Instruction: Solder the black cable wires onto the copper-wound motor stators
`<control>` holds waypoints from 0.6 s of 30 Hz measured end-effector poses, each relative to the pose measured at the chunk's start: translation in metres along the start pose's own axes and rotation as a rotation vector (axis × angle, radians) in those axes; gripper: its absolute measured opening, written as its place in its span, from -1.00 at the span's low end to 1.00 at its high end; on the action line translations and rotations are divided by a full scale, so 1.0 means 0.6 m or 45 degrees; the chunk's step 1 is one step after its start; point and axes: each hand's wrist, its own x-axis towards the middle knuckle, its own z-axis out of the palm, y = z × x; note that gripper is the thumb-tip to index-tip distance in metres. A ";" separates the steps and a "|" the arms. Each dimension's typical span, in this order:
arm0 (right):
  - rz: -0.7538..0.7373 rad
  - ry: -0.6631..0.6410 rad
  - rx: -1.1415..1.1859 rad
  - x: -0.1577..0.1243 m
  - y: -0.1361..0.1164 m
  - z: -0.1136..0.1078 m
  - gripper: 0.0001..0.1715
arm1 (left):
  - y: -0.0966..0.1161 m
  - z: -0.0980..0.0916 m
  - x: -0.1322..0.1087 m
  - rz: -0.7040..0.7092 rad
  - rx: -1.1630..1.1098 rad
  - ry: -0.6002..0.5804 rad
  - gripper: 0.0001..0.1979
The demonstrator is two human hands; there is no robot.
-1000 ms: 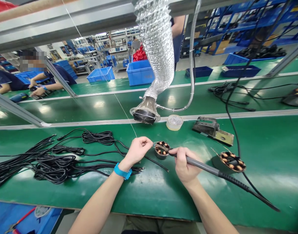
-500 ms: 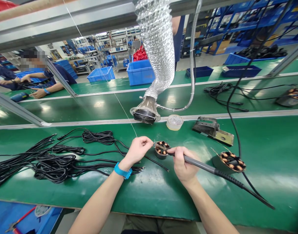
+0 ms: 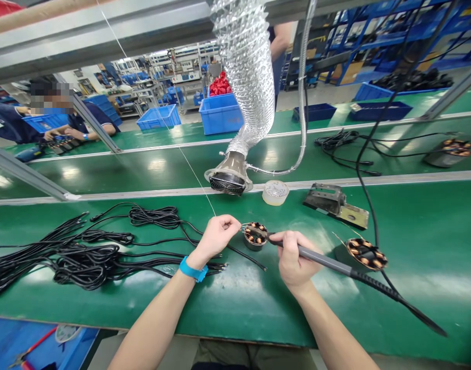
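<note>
My right hand (image 3: 297, 259) is closed round the grey handle of a soldering iron (image 3: 326, 261), its tip over the copper coils of a round motor stator (image 3: 255, 237). Left of the stator, my left hand (image 3: 220, 235), with a blue band at the wrist, pinches a thin solder wire (image 3: 197, 177) that runs down from above. Fine wire ends show between those fingertips and the stator's edge. A second stator (image 3: 366, 255) with two upright wire ends sits to the right, behind the iron's cord.
Bundled black cables (image 3: 89, 262) lie at left. A fume extractor nozzle (image 3: 228, 177) hangs ahead, near a round translucent tub (image 3: 275, 192) and a metal iron stand (image 3: 338, 204). Red-handled pliers (image 3: 37, 344) lie in a blue bin at lower left. A co-worker (image 3: 85, 121) sits across the bench.
My right hand and the soldering iron have shifted slightly right, the tip still over the stator. My left hand stays nearly in place. The co-worker's hands have moved onto parts.
</note>
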 end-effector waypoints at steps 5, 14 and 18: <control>-0.021 -0.001 -0.017 0.001 -0.002 0.001 -0.63 | -0.005 0.000 0.001 0.007 0.007 0.007 -0.79; -0.280 -0.330 -0.087 0.018 -0.006 0.028 -0.70 | 0.007 -0.004 -0.006 0.057 -0.009 -0.044 -0.78; -0.319 -0.491 -0.103 0.013 0.008 0.041 -0.53 | 0.008 -0.007 -0.008 0.130 0.054 -0.068 -0.76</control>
